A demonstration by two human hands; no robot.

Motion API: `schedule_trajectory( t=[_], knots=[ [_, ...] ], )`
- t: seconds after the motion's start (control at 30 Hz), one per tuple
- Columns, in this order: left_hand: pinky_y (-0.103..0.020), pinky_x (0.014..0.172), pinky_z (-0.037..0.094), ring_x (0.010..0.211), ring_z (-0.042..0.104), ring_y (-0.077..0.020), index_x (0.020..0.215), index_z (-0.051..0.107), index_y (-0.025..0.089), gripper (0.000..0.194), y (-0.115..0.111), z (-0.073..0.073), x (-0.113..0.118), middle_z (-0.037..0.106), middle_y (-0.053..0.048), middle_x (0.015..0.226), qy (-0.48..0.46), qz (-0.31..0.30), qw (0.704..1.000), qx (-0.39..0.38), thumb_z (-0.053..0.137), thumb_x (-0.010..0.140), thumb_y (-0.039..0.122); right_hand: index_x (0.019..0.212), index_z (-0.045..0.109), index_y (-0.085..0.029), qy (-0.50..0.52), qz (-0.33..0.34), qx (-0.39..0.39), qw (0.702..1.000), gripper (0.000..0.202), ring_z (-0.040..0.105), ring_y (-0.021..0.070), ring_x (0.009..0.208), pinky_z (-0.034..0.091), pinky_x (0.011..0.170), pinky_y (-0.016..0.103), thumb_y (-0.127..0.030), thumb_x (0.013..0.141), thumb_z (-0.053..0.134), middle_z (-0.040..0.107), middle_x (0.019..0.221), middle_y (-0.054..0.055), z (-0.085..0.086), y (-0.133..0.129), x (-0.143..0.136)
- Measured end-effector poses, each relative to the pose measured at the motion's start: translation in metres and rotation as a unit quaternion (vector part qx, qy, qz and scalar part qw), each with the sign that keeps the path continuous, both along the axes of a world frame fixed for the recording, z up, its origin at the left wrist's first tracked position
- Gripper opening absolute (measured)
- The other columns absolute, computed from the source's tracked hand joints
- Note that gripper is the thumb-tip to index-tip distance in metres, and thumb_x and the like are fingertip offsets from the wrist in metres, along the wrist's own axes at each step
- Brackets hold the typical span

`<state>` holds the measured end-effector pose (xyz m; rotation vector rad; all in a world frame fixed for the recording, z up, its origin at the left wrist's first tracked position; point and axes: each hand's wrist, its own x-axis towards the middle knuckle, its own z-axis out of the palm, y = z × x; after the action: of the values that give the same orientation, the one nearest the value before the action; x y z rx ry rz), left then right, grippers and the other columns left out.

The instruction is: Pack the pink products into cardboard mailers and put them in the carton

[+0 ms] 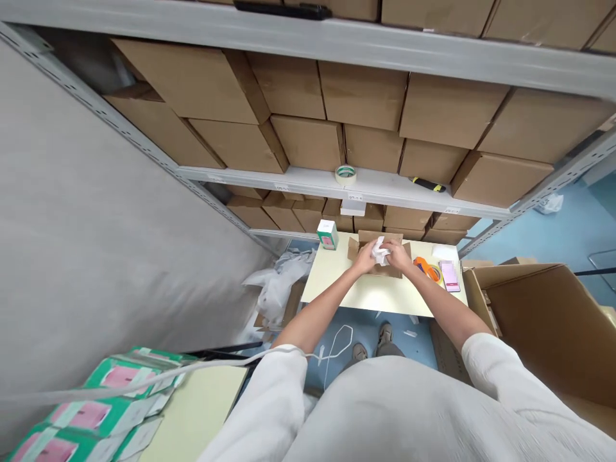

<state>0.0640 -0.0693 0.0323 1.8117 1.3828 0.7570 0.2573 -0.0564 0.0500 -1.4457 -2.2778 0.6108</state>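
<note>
Nearest, on a side bench [206, 410] at lower left, lie green cartons [72, 417] with pink panels; their print is too blurred to read. Both bare forearms reach forward from white sleeves, nearly straight and converging over the main bench [356, 296]. The phone [449, 276] on its right part shows a pink screen, its text too small. Beside it lies an orange tape dispenser [422, 265]. The left hand [364, 258] and right hand [398, 256] face each other, fingers clamped on a crumpled white wad [380, 252] above an open cardboard box [389, 272]. The wad's longer axis points roughly away from the person; the box's runs left to right. Farther back, a shelf label [355, 197] bears characters I cannot read surely.
</note>
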Motion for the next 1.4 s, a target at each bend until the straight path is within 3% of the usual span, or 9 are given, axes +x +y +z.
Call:
schedule_trajectory(
  t=[0.13,0.27,0.33,0.43,0.53,0.7,1.03,1.2,1.4],
  knots=[
    [-0.054,0.126,0.044,0.149,0.056,-0.0364,0.158,0.056,0.014,0.067,0.012,-0.005,-0.009,0.06,-0.02,0.158,0.07,0.03,0.996,-0.041,0.064,0.091,0.013,0.139,0.072,-0.02,-0.013,0.048,-0.054,0.997,0.054,0.065,0.0267,0.129,0.049,0.116,0.04,-0.006,0.088,0.063,0.064,0.141,0.014,-0.029,0.023,0.004],
    [-0.05,0.127,0.043,0.15,0.055,-0.0342,0.155,0.058,0.017,0.069,0.023,-0.002,-0.02,0.06,-0.016,0.16,0.133,0.054,0.988,-0.053,0.058,0.087,0.005,0.155,0.059,-0.022,-0.049,0.102,-0.101,0.988,0.073,0.057,0.0328,0.14,0.046,0.121,0.047,-0.021,0.085,0.081,0.056,0.153,0.016,-0.038,0.04,0.014],
    [-0.05,0.126,0.044,0.148,0.055,-0.0336,0.155,0.059,0.018,0.07,0.028,-0.001,-0.025,0.06,-0.015,0.16,0.141,0.065,0.987,-0.05,0.056,0.086,0.004,0.158,0.057,-0.023,-0.069,0.109,-0.103,0.986,0.078,0.054,0.0356,0.144,0.045,0.122,0.05,-0.03,0.085,0.085,0.053,0.159,0.017,-0.036,0.047,0.02],
    [-0.051,0.124,0.046,0.147,0.056,-0.0336,0.154,0.06,0.019,0.071,0.035,-0.004,-0.03,0.06,-0.014,0.159,0.14,0.076,0.986,-0.042,0.054,0.084,0.004,0.153,0.062,-0.022,-0.078,0.115,-0.08,0.987,0.063,0.054,0.0356,0.144,0.045,0.122,0.05,-0.037,0.094,0.077,0.057,0.156,0.016,-0.029,0.056,0.028],
    [-0.052,0.124,0.047,0.147,0.055,-0.0338,0.153,0.061,0.018,0.071,0.039,-0.008,-0.033,0.061,-0.015,0.158,0.138,0.082,0.987,-0.027,0.053,0.083,0.004,0.144,0.068,-0.023,-0.066,0.092,-0.067,0.991,0.041,0.06,0.0312,0.137,0.05,0.114,0.043,-0.035,0.105,0.062,0.065,0.148,0.012,-0.02,0.062,0.033],
    [-0.051,0.125,0.047,0.145,0.056,-0.0321,0.151,0.062,0.017,0.07,0.041,-0.012,-0.04,0.062,-0.016,0.156,0.125,0.085,0.989,-0.005,0.052,0.083,0.005,0.133,0.073,-0.023,-0.049,0.079,-0.064,0.994,0.031,0.069,0.0251,0.12,0.053,0.101,0.034,-0.029,0.109,0.055,0.069,0.14,0.01,-0.006,0.071,0.029],
    [-0.048,0.129,0.042,0.148,0.056,-0.0294,0.15,0.06,0.014,0.062,0.046,-0.003,-0.079,0.062,-0.016,0.155,0.119,0.086,0.989,0.018,0.049,0.089,0.006,0.126,0.075,-0.021,0.016,0.132,-0.054,0.99,0.028,0.071,0.0223,0.11,0.054,0.102,0.035,-0.019,0.105,0.057,0.071,0.131,0.01,0.001,0.08,-0.029],
    [-0.051,0.129,0.04,0.15,0.052,-0.0309,0.155,0.056,0.016,0.064,0.056,0.006,-0.124,0.059,-0.015,0.159,0.16,0.079,0.984,0.027,0.051,0.092,0.008,0.121,0.076,-0.02,0.031,0.134,-0.039,0.99,0.027,0.072,0.022,0.109,0.055,0.102,0.035,-0.014,0.101,0.058,0.072,0.128,0.01,0.001,0.088,-0.073],
    [-0.054,0.129,0.036,0.16,0.037,-0.0368,0.168,0.04,0.02,0.084,0.078,0.017,-0.182,0.043,-0.018,0.171,0.279,0.014,0.959,0.044,0.067,0.088,0.013,0.12,0.075,-0.02,0.031,0.102,-0.046,0.993,0.025,0.073,0.0188,0.099,0.055,0.1,0.035,-0.014,0.102,0.06,0.072,0.129,0.009,0.007,0.097,-0.129]
  ],
)
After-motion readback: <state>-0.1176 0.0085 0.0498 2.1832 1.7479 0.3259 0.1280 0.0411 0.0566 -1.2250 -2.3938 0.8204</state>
